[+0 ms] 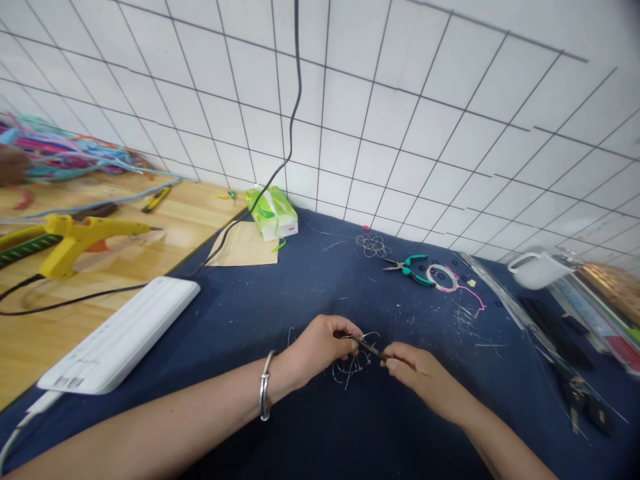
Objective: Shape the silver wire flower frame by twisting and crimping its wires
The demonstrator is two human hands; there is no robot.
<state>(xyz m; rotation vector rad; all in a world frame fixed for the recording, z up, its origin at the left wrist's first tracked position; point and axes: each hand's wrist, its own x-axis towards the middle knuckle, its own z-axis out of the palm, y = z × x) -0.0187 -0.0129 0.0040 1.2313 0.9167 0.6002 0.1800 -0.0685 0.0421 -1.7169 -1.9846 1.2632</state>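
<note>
My left hand (325,347), a silver bangle on its wrist, is closed, thumb and fingertips pinched on a bent piece of thin silvery wire (350,369). The wire loops hang below and beside the fingertips. In my right hand (417,373), also closed, is a thin dark tool (369,348), perhaps tweezers; its exact kind does not show. It slants up to the left, its far end meeting the wire at my left fingertips. Both hands are over the dark blue cloth (280,300).
Teal-handled pliers (413,267), a wire coil (374,245) and a white ring-shaped spool (442,278) lie beyond my hands. Left are a white power strip (123,333), a yellow glue gun (80,243) and a tissue pack (273,213). A white mug (540,268) stands right.
</note>
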